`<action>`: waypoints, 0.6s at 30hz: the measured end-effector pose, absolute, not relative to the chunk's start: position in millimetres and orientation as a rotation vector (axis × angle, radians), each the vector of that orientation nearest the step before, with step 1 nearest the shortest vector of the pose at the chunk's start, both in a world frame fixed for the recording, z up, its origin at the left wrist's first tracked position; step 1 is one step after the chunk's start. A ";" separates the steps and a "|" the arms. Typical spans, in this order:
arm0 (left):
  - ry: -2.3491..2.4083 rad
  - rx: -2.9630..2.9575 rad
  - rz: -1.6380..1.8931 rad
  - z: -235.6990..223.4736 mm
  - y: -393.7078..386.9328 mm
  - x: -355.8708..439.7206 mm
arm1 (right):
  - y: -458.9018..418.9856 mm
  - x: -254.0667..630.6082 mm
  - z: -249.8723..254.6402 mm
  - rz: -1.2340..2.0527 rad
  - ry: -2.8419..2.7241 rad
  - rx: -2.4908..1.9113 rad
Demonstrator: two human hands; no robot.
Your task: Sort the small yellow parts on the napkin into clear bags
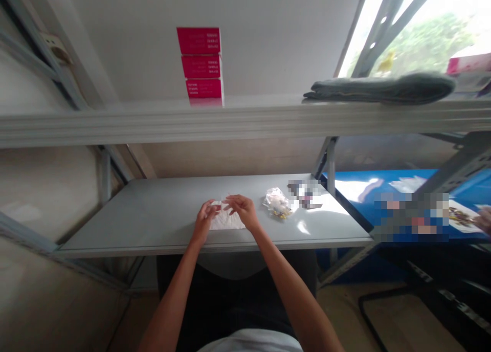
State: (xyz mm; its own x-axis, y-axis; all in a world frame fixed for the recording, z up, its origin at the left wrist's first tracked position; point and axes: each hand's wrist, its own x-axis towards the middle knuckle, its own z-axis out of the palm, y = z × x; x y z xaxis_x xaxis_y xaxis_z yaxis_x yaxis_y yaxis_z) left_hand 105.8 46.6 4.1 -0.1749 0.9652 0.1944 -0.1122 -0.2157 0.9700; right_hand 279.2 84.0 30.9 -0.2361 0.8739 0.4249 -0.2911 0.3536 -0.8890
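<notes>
Centrally, left hand point(207, 215) and right hand point(241, 207) are held half-curled (whether anything is gripped cannot be told) at a white, creased sheet point(226, 221) over a flat grey tabletop point(161, 209).

Small, workshop-like workroom.
Slotted metal uprights point(378, 30) frame a grey worktop point(153, 209) and an upper shelf point(153, 128) bearing stacked red boxes point(200, 66); a clear bag of small pieces point(277, 202) lies on the worktop, a blue table point(366, 211) alongside.
</notes>
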 end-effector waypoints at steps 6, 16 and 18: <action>0.951 0.975 1.440 10.9 54.9 99.3 | 88.4 284.3 29.7 1.351 -1.219 -0.527; 0.977 0.924 1.531 18.2 69.0 100.0 | 98.6 287.6 21.2 1.247 -1.309 -0.743; 1.068 0.986 1.576 15.9 73.1 94.5 | 103.1 291.9 14.3 1.100 -1.409 -0.899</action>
